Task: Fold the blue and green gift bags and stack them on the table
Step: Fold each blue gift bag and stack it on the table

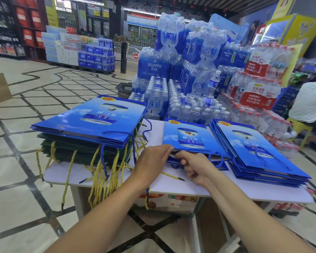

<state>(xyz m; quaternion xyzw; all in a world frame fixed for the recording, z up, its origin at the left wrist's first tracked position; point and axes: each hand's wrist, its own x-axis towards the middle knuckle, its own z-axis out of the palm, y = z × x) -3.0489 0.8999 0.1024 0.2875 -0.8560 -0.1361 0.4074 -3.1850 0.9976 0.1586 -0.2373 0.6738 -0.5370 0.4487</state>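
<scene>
Most of the background is filled by shrink-wrapped packs of bottled water [190, 70], piled behind a white table [190, 188]. On the table's left part a stack of green gift bags [77, 148] is seen, topped by several flat blue gift bags [91, 121]; yellow cord handles [102, 176] are draped from it over the table's near edge. On the right part a second stack of blue bags [259, 152] is laid flat and fanned slightly. Between the two stacks, and touching the right one, a single blue gift bag [188, 136] is laid flat with its printed face up and its open end towards the person.

The left hand [150, 163] is held palm down just beside this bag, its fingers [167, 148] stretched nearly straight, with the tips set on the bag's near left corner. The right hand [197, 168] is placed at the bag's near edge, its fingers [181, 155] curled and the edge layers pinched between them. A blue cord handle [217, 158] is looped out from the bag just right of that hand.
</scene>
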